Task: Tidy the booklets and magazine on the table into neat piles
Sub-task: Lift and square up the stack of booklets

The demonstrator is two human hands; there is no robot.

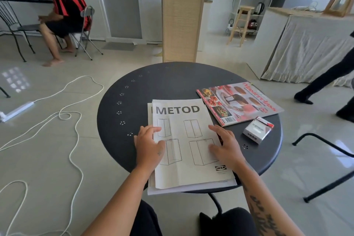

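Booklets [188,140]: stacked at centre-bottom of frame on the round black table [168,82], top one marked METOD. At least one more sheet set underneath, its edges poking out on the left and bottom, so pile not square yet. Near edge of the stack overhangs the table rim.

Left hand [148,146] flat on the left edge, right hand [226,145] flat on the right edge; both open-palmed, pressing, nothing gripped.

Magazine [239,101] lies right of centre, angled, its corner close to the booklets' upper right; can't tell if touching. Small carton [257,130] sits just below it.

Risks, my read:
- overhang plus a push toward the body → stack tips off the rim
- flat palms only, thin paper → top booklet skids over lower one instead of aligning
- swinging the magazine round could knock the carton
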